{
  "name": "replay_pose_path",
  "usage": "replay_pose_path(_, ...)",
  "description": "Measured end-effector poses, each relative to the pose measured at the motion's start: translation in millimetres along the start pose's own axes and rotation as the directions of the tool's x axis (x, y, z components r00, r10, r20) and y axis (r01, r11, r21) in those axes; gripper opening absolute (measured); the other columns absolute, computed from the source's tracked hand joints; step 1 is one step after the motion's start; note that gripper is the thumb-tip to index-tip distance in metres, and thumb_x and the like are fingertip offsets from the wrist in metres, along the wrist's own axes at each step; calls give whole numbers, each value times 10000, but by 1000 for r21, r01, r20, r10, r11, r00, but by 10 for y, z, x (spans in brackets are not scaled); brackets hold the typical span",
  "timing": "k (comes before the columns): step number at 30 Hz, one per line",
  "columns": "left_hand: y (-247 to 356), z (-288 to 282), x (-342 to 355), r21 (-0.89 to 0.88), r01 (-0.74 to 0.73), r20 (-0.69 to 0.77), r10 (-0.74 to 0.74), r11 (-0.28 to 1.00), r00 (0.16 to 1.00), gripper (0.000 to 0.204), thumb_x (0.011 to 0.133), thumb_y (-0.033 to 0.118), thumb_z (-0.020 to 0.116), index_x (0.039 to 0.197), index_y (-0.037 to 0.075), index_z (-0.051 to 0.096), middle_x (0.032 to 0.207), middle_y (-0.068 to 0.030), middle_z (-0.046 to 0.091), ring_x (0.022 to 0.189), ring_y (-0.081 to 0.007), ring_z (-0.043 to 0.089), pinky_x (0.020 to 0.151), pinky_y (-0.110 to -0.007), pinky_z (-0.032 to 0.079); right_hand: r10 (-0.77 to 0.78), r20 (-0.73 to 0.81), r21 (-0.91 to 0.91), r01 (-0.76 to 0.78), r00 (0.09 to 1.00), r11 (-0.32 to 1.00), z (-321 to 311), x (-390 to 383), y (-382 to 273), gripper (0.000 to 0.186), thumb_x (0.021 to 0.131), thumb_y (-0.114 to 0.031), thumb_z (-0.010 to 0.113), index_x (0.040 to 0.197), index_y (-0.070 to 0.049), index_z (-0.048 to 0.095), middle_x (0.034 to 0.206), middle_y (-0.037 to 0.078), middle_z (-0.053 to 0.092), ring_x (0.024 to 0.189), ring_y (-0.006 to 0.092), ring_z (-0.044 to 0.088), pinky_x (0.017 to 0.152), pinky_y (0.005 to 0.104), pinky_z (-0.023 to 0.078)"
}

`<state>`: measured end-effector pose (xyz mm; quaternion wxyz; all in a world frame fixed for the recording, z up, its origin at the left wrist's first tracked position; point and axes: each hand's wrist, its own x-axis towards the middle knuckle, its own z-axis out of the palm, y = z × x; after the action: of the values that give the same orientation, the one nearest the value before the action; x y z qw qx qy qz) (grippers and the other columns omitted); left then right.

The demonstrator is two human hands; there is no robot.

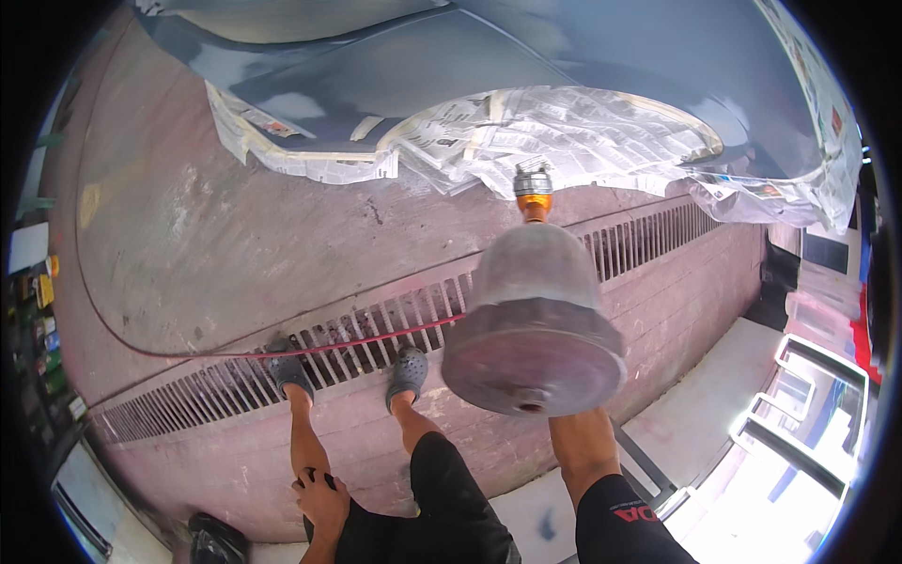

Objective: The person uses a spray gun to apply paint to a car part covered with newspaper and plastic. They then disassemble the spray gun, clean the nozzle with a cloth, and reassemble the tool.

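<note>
A spray gun (pixel 533 195) with an orange and silver front end and a large cloudy paint cup (pixel 536 273) is held up at centre right, pointing at the grey car body (pixel 564 56). My right hand (pixel 581 434) is on the gun; the cup hides its fingers, and only the wrist side shows. Newspaper masking (pixel 554 132) taped along its edges covers the wheel-arch area and lower edge of the car body, just beyond the gun. My left hand (pixel 322 503) is low by my left knee, its fingers curled round a small dark thing I cannot make out.
A red air hose (pixel 376 338) runs from behind the cup to the left, then curves up the floor. A slatted floor drain (pixel 366 343) crosses under my grey clogs (pixel 406 374). A dark bag (pixel 218 538) lies lower left; white-framed panels (pixel 799 442) stand at right.
</note>
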<state>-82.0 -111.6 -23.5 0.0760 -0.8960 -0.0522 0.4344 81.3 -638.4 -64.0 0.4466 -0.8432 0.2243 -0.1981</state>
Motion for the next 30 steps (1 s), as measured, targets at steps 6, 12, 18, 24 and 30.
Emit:
replay_pose_path(6, 29, 99, -52, -44, 64, 30, -63, 997, 998, 487, 921, 324, 735, 1290, 14, 674, 1498, -213, 504, 1350, -452, 497, 995, -580, 555, -175, 152, 57, 169, 973, 984, 601, 110, -136, 251, 984, -137, 734, 1201, -34, 661, 945, 175, 692, 761, 352, 718, 647, 411, 547)
replay_pose_path(12, 38, 155, -67, -72, 85, 13, -84, 994, 996, 492, 923, 323, 732, 1303, 16, 672, 1499, -215, 500, 1358, -459, 487, 1003, -585, 540, -288, 227, 76, 278, 930, 958, 930, 224, -302, 368, 851, -78, 796, 1190, -31, 659, 944, 168, 688, 758, 378, 704, 652, 417, 555)
replay_pose_path(18, 21, 105, -68, -87, 78, 6, -78, 993, 997, 489, 923, 322, 729, 1298, 13, 672, 1504, -212, 498, 1354, -463, 485, 994, -583, 538, -229, 368, 106, 204, 901, 973, 1020, 191, -205, 528, 774, -60, 795, 1280, -30, 649, 1019, 207, 687, 861, 438, 702, 731, 428, 573)
replay_pose_path(24, -59, 137, -111, -86, 12, -97, -21, 996, 995, 485, 927, 322, 728, 1285, -1, 674, 1455, -222, 557, 1373, -452, 493, 1019, -588, 515, -114, 243, 77, 98, 963, 992, 695, -244, -371, 457, 942, -170, 741, 1357, -1, 649, 1145, 162, 723, 994, 330, 719, 823, 404, 579)
replay_pose_path(30, 155, -219, -253, -562, -489, -426, 273, 667, 862, 393, 992, 207, 722, 1320, -6, 675, 1299, -195, 708, 1245, -389, 659, 1091, -493, 508, 143, -60, 127, -134, 988, 983, 31, -574, -1243, 506, 1143, -427, 594, 1378, 17, 659, 1146, 55, 746, 763, 109, 638, 649, 287, 508)
